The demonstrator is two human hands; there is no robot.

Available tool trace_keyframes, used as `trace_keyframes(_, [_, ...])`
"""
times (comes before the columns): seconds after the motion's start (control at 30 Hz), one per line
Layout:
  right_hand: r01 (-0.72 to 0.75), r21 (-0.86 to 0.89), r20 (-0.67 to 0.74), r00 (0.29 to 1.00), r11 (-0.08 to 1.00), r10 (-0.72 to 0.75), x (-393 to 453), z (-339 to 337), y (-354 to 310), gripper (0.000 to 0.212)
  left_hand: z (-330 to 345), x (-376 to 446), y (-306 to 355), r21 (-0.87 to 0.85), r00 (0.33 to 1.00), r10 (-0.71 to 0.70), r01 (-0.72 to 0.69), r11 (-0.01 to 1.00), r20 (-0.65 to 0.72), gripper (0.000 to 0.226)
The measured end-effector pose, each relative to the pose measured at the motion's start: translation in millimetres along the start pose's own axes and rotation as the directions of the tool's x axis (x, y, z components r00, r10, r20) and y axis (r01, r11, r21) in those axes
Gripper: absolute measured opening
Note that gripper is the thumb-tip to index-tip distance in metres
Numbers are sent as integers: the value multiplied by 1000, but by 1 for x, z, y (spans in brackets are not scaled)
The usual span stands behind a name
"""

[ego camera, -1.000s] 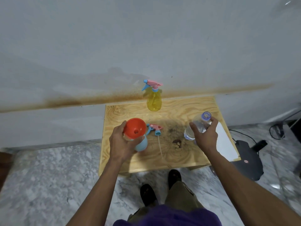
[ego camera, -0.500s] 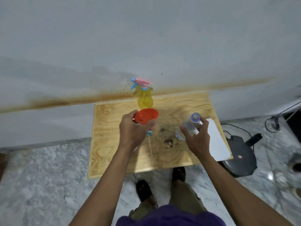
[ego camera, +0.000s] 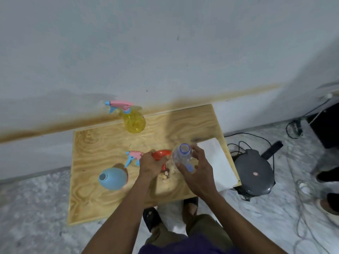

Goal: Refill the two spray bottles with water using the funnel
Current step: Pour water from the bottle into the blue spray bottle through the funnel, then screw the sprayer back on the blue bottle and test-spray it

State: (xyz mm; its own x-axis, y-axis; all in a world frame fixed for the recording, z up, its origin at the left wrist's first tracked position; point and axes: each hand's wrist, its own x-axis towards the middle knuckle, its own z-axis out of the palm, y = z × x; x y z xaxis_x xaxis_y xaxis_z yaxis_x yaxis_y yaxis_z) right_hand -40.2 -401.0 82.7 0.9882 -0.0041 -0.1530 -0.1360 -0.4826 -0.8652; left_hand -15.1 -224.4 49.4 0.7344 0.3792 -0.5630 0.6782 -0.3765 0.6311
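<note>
On the wooden table (ego camera: 102,204) my left hand (ego camera: 150,166) grips the red funnel (ego camera: 161,154) near the middle. My right hand (ego camera: 197,169) holds a clear water bottle (ego camera: 182,154) with an open mouth, and a blue cap (ego camera: 189,168) sits under its fingers. A blue spray bottle body (ego camera: 112,178) stands open-necked at the front left, apart from both hands. Its pink and blue trigger head (ego camera: 134,157) lies on the table just left of my left hand. A yellow spray bottle (ego camera: 133,120) with its trigger head on stands at the back by the wall.
A white sheet of paper (ego camera: 220,162) lies on the table's right side. Right of the table a dark round appliance (ego camera: 254,174) with cables sits on the marble floor. The wall (ego camera: 165,52) runs behind the table. My feet show below the table's front edge.
My left hand lifted the funnel off the blue bottle and carried it right, toward the water bottle. The blue bottle now stands alone. My right hand keeps the water bottle.
</note>
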Motion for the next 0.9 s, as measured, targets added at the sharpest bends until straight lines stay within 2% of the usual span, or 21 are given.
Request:
trace_keyframes(0.2, [13,-15,25,1000,1000,-12,5,-3,5,69,15,12,-16,22,999,-17,18,1000,-35,37])
trace_keyframes(0.3, [16,-15,29,999,1000,-15,6,-2,6,68,15,9,-12,8,1000,-5,6,1000,-31,29])
trace_keyframes(0.5, [4,-14,21,1000,1000,-3,5,-2,4,69,9,3,-8,-27,1000,4,-4,1000,7,37])
trace_keyframes(0.63, [15,-12,6,1000,1000,-15,1,-1,4,72,1,-7,-7,-68,998,60,-59,996,19,36])
trace_keyframes(0.7, [15,-26,1,1000,1000,-15,-1,-1,4,77,-5,-8,-11,-92,997,77,-76,993,5,44])
trace_keyframes(0.77, [1,-23,-9,1000,1000,-1,-4,0,3,82,-15,-15,-13,-175,996,94,-92,980,0,64])
trace_keyframes(0.83, [-38,9,-67,997,999,38,-13,3,0,77,-26,-25,-17,-190,989,148,-149,970,-19,70])
trace_keyframes(0.9, [-76,32,-208,975,997,81,-27,6,-4,61,-38,-42,-22,-172,971,226,-237,956,-85,52])
